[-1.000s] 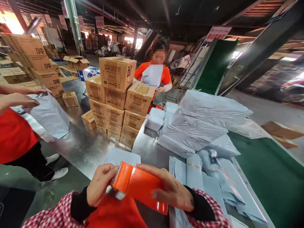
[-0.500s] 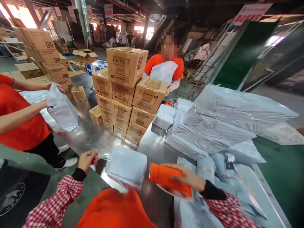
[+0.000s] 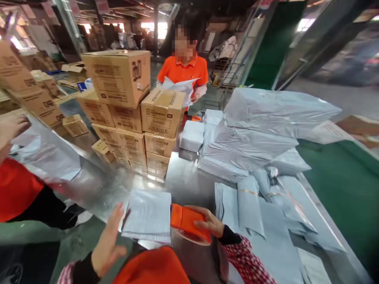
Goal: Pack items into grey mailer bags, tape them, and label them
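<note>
A squarish parcel in a white plastic mailing bag (image 3: 147,215) lies on the metal table in front of me. My left hand (image 3: 108,243) is at its left edge, fingers stretched out and holding nothing; contact with the parcel cannot be made out. At the parcel's right side, my right hand (image 3: 211,224) grips an orange tape dispenser (image 3: 189,221) with a roll of clear tape. The dispenser's front end is against or very close to the parcel's right edge.
Brown cartons (image 3: 158,114) are stacked beyond the parcel. Large grey wrapped packages (image 3: 251,138) and folded mailing bags (image 3: 250,203) lie to the right. A co-worker in orange (image 3: 183,75) stands opposite, holding a white bag; another co-worker's arm (image 3: 8,132) reaches in from the left.
My left hand has let go of the clear strip it pinched and opened beside the parcel. The dispenser in my right hand has moved in to the parcel's right edge. My view has turned right.
</note>
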A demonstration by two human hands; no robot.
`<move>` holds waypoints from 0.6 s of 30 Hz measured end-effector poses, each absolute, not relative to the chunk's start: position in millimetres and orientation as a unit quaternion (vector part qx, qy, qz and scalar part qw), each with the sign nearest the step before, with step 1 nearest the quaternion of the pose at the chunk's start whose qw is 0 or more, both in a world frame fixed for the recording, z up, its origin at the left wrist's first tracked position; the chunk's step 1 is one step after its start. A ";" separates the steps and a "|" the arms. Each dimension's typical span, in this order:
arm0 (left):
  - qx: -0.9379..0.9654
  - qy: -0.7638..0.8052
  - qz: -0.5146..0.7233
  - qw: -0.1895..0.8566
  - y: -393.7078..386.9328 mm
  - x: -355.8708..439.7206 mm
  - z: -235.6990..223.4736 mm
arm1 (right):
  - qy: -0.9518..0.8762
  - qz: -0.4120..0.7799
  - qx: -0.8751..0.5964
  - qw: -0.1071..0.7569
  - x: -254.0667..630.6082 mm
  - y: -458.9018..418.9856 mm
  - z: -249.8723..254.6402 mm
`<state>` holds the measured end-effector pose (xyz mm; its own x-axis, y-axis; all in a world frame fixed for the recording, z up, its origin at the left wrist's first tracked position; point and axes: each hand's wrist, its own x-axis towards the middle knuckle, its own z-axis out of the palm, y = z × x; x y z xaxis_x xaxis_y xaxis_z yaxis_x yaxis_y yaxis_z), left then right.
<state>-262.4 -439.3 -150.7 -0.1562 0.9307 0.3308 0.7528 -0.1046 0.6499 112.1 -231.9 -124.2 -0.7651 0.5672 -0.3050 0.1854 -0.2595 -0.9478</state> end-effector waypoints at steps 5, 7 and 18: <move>0.761 0.552 0.327 0.097 -433.5 -291.1 -171.8 | -0.522 0.774 -0.322 0.158 98.8 -257.3 -120.5; 0.764 0.535 0.343 0.116 -416.0 -304.8 -166.9 | -0.481 0.792 -0.331 0.179 91.7 -270.5 -120.8; 0.663 0.553 0.264 0.430 -186.4 -174.4 -123.2 | -0.305 0.707 -0.534 0.348 158.3 -222.6 -145.2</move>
